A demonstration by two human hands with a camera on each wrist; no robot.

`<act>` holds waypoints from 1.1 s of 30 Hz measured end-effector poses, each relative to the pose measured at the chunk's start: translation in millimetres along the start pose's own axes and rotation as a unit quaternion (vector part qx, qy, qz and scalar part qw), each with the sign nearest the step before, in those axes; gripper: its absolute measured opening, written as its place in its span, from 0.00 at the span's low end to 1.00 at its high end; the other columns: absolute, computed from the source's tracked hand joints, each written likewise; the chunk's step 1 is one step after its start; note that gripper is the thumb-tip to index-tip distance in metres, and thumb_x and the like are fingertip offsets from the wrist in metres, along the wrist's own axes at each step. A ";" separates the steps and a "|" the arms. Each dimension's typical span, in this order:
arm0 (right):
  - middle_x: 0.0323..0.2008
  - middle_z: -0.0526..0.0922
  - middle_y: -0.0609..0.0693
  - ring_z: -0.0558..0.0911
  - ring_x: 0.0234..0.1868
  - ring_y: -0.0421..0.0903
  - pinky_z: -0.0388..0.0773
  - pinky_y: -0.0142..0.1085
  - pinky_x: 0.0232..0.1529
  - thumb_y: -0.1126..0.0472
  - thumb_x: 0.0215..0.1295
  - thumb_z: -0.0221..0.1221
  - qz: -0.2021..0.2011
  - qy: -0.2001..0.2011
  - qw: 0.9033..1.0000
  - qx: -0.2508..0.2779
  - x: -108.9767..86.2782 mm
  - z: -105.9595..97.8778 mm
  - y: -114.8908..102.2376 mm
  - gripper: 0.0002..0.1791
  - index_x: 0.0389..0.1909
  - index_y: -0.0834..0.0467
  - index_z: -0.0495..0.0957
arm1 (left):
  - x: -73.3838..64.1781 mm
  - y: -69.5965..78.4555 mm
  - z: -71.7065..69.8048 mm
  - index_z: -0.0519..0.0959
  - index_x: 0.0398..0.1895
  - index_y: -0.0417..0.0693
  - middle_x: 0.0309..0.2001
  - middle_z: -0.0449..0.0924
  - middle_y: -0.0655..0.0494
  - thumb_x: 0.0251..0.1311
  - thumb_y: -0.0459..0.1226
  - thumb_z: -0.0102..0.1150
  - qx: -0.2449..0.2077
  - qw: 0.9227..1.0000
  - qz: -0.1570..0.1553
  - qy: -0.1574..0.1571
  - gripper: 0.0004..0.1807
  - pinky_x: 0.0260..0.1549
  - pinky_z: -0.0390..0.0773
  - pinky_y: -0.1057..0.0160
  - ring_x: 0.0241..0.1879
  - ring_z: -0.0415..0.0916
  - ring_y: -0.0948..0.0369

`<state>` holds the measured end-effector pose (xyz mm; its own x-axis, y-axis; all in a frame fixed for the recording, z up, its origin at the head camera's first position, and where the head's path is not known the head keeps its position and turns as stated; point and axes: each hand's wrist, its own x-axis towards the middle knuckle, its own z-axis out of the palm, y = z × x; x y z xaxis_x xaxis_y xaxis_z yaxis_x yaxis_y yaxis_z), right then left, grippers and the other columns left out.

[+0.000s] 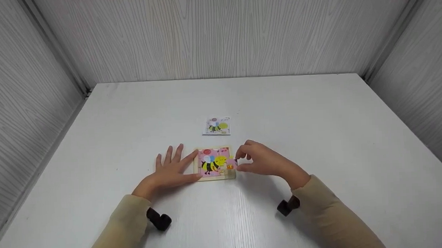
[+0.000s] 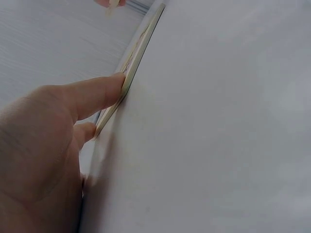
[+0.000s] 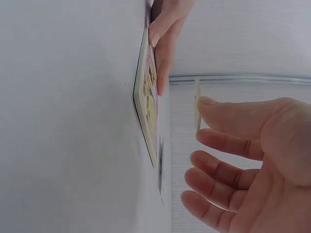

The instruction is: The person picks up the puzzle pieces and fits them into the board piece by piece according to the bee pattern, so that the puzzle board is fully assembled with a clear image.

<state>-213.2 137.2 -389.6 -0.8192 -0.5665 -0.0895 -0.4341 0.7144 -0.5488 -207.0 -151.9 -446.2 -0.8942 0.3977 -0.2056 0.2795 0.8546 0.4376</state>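
A square wooden jigsaw puzzle [image 1: 215,178] with a bee picture lies flat on the table. My left hand [image 1: 167,174] has its fingers spread and straight, with thumb and index finger touching the puzzle's left edge. In the left wrist view the thumb [image 2: 99,94] rests against the side of the board. Between thumb and index finger, my right hand [image 1: 262,159] pinches a pink puzzle piece [image 1: 231,163]. That piece [image 3: 197,109] is held up off the board, over its right side. The board's lower right part shows bare wood, partly hidden behind the piece.
A small card [image 1: 217,126] with the same bee picture lies just beyond the puzzle. The white table [image 1: 303,108] is bounded by wood-grain panels [image 1: 216,33] at the back and both sides. Black wrist devices [image 1: 159,219] sit at both cuffs.
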 end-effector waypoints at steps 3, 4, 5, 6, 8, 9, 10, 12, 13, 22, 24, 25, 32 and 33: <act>0.39 0.74 0.47 0.73 0.44 0.47 0.73 0.36 0.44 0.57 0.57 0.64 0.013 -0.011 1.000 -0.006 5.3 4.8 -1.3 0.12 0.42 0.55 0.80 | -0.6 0.1 1.8 0.47 0.73 0.63 0.73 0.26 0.44 0.55 0.67 0.45 -0.003 1.000 -0.001 -0.003 0.45 0.58 0.21 0.36 0.69 0.18 0.43; 0.39 0.74 0.47 0.73 0.44 0.46 0.73 0.36 0.44 0.56 0.57 0.65 0.016 -0.014 1.000 -0.008 6.9 6.5 -1.2 0.12 0.41 0.55 0.80 | -0.9 0.4 2.2 0.47 0.73 0.63 0.73 0.26 0.44 0.55 0.66 0.46 -0.005 1.000 -0.001 -0.003 0.45 0.58 0.21 0.37 0.69 0.18 0.43; 0.38 0.74 0.46 0.73 0.43 0.46 0.73 0.36 0.43 0.56 0.57 0.65 0.021 -0.017 1.000 -0.008 8.4 8.1 -0.9 0.12 0.41 0.55 0.80 | -1.2 0.9 2.4 0.47 0.73 0.63 0.73 0.26 0.44 0.55 0.66 0.46 -0.009 1.000 0.002 -0.003 0.45 0.57 0.21 0.36 0.69 0.18 0.43; 0.38 0.74 0.46 0.73 0.43 0.46 0.73 0.35 0.43 0.57 0.56 0.65 0.024 -0.019 1.000 -0.007 9.8 9.7 -0.6 0.12 0.41 0.55 0.80 | -1.3 1.2 2.5 0.47 0.73 0.63 0.73 0.26 0.44 0.55 0.66 0.46 -0.010 1.000 0.003 -0.003 0.45 0.58 0.21 0.37 0.69 0.18 0.43; 0.37 0.74 0.46 0.72 0.42 0.45 0.73 0.36 0.43 0.57 0.56 0.65 0.031 -0.024 0.999 0.000 12.6 12.8 0.3 0.12 0.40 0.55 0.81 | -1.4 1.9 2.3 0.48 0.73 0.63 0.73 0.27 0.43 0.55 0.65 0.47 -0.011 1.000 0.005 -0.001 0.45 0.58 0.21 0.37 0.69 0.18 0.42; 0.37 0.74 0.46 0.72 0.42 0.45 0.73 0.36 0.42 0.57 0.55 0.66 0.035 -0.026 0.999 0.004 13.8 14.3 0.6 0.12 0.40 0.55 0.81 | -1.3 2.0 2.2 0.48 0.73 0.62 0.73 0.27 0.43 0.55 0.65 0.47 -0.012 1.000 0.006 0.000 0.45 0.57 0.21 0.36 0.69 0.18 0.42; 0.37 0.73 0.46 0.72 0.42 0.45 0.72 0.36 0.42 0.58 0.55 0.66 0.038 -0.028 0.999 0.006 15.1 15.8 1.0 0.11 0.40 0.54 0.81 | -1.1 2.2 2.0 0.48 0.73 0.62 0.73 0.27 0.43 0.55 0.65 0.47 -0.011 1.000 0.007 0.000 0.45 0.58 0.21 0.37 0.69 0.18 0.42; 0.36 0.73 0.45 0.72 0.40 0.45 0.72 0.36 0.42 0.58 0.55 0.66 0.041 -0.033 0.999 0.006 17.6 18.7 1.9 0.11 0.40 0.55 0.81 | -0.5 2.6 1.7 0.48 0.73 0.63 0.73 0.27 0.43 0.55 0.65 0.46 -0.008 1.000 0.008 0.000 0.45 0.58 0.21 0.36 0.69 0.19 0.42; 0.36 0.73 0.45 0.71 0.40 0.45 0.71 0.36 0.42 0.58 0.55 0.66 0.042 -0.034 0.999 0.004 18.4 19.9 2.2 0.12 0.40 0.55 0.81 | -0.2 2.7 1.6 0.48 0.73 0.62 0.73 0.27 0.43 0.55 0.66 0.46 -0.007 1.000 0.008 -0.001 0.45 0.58 0.21 0.36 0.69 0.19 0.42; 0.34 0.72 0.44 0.71 0.38 0.44 0.71 0.34 0.41 0.56 0.55 0.66 0.031 -0.034 0.999 -0.001 20.8 23.8 2.0 0.13 0.41 0.55 0.80 | -0.9 -0.2 0.5 0.49 0.73 0.61 0.73 0.28 0.43 0.56 0.64 0.47 -0.012 1.000 0.008 0.005 0.44 0.57 0.21 0.37 0.69 0.19 0.42; 0.34 0.72 0.44 0.71 0.38 0.44 0.71 0.35 0.41 0.56 0.56 0.66 0.032 -0.033 0.999 0.001 21.5 24.3 2.2 0.13 0.41 0.55 0.80 | -1.2 -0.2 0.4 0.49 0.73 0.62 0.73 0.28 0.43 0.56 0.65 0.47 -0.012 1.000 0.009 0.006 0.44 0.57 0.21 0.36 0.69 0.19 0.42; 0.34 0.72 0.44 0.71 0.38 0.44 0.71 0.34 0.41 0.56 0.56 0.66 0.035 -0.033 0.999 0.000 21.7 24.3 2.3 0.13 0.41 0.55 0.80 | -1.3 -0.1 0.4 0.49 0.73 0.62 0.73 0.28 0.43 0.55 0.65 0.47 -0.012 1.000 0.009 0.007 0.44 0.57 0.21 0.36 0.69 0.19 0.42; 0.35 0.71 0.45 0.71 0.39 0.44 0.71 0.34 0.41 0.56 0.55 0.66 0.045 -0.034 0.998 0.003 23.1 25.2 4.2 0.13 0.41 0.54 0.79 | -0.9 0.5 -0.1 0.48 0.73 0.62 0.73 0.28 0.43 0.55 0.65 0.47 -0.004 1.000 0.006 0.010 0.45 0.57 0.22 0.36 0.69 0.19 0.42; 0.36 0.71 0.45 0.71 0.40 0.45 0.71 0.34 0.41 0.55 0.55 0.66 0.046 -0.034 0.998 0.006 23.3 25.3 4.5 0.13 0.41 0.53 0.79 | -0.8 0.5 -0.2 0.48 0.73 0.62 0.73 0.28 0.43 0.55 0.65 0.47 -0.003 1.000 0.004 0.010 0.44 0.58 0.22 0.36 0.69 0.19 0.43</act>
<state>-224.8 116.8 -415.2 -0.8277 -0.5257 -0.1965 -0.3530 0.7598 -0.5460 -206.2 -151.9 -445.6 -0.8982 0.3987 -0.1850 0.2852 0.8490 0.4449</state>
